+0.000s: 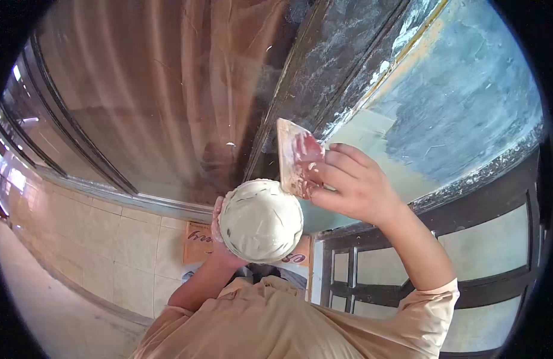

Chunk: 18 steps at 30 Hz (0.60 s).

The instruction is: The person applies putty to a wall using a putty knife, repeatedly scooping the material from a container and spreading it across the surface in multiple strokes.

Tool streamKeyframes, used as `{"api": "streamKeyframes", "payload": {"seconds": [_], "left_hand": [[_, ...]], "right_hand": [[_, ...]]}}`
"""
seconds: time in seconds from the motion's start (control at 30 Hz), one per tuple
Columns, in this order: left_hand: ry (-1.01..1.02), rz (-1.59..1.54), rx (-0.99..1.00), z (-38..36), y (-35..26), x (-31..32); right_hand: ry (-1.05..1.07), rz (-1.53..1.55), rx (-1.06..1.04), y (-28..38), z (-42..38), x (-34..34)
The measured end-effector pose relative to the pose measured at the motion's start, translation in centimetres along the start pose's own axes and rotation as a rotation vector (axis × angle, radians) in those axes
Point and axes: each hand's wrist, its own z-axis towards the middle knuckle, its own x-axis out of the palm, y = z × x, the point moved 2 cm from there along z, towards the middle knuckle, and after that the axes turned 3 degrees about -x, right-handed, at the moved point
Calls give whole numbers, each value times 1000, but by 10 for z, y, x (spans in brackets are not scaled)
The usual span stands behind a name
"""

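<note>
A round bowl full of creamy white putty sits in front of my chest. My left hand grips its left side from below, with most of the fingers hidden behind it. In my right hand is a flat, putty-smeared spreader, pinched between thumb and fingers, its blade standing up at the bowl's upper right rim. Behind that hand, a pale fresh-looking patch covers part of the blue-grey wall.
A dark, white-smeared wooden frame runs beside the wall. Left of it is a glass pane with brown curtains behind. A dark panelled door stands at the right. Orange printed cardboard lies on the tiled floor.
</note>
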Motion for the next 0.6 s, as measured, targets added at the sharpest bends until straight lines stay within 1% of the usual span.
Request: {"api": "streamKeyframes", "payload": {"seconds": [0.03, 0.07, 0.13, 0.27, 0.33, 0.37, 0.43, 0.47, 0.53, 0.57, 0.6], "left_hand": [[-42, -596, -119, -2, 2, 2], [-42, -596, -116, -1, 3, -2], [159, -44, -71, 1, 4, -9], [178, 72, -101, -2, -1, -7], [93, 360, -15, -4, -7, -9], [93, 359, -11, -4, -7, -7], [10, 398, 54, -5, -9, -5], [10, 397, 58, -6, -10, -7], [83, 358, 63, -6, -11, -11], [83, 357, 63, -6, -11, -11], [59, 400, 105, -6, -11, -11]], "right_hand": [[-55, 15, -44, 0, 2, 2], [-63, 12, -55, 1, 4, 5], [-73, 11, -91, 3, 7, 10], [-27, -14, -149, 4, 4, 10], [34, -12, -163, 5, -2, 8], [33, -9, -167, 7, -4, 5], [130, 19, -171, 11, -7, 2], [147, 53, -173, 13, -8, 1], [159, 98, -153, 15, -11, 1], [171, 140, -129, 15, -12, 1], [148, 120, -109, 16, -9, -4]]}}
